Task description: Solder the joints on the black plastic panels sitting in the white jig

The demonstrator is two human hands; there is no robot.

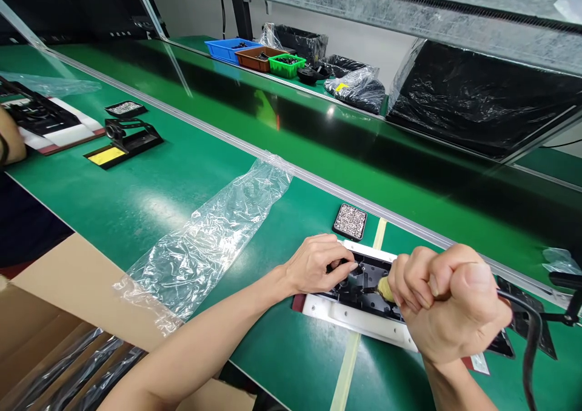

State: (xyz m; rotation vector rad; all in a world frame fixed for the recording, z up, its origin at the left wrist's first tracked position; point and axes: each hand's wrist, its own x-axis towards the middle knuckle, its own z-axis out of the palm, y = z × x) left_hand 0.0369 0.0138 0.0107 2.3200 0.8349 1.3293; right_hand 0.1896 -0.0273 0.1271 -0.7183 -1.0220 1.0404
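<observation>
My right hand is wrapped round an electric screwdriver; its yellowish nose points left and a black cable trails from behind the fist. The nose is over a black bracket-like part lying between the white rails of a fixture. My left hand reaches in over the left end of that part, thumb and forefinger pinched close together. Whatever is between those fingertips is too small to make out. Just behind the fixture is a small black tray full of small silvery screws.
A clear plastic bag lies flat left of my arm. Farther left are a black stand, another screw tray and a co-worker's arm. A metal rail borders the bench; coloured bins stand beyond. Black plates lie right.
</observation>
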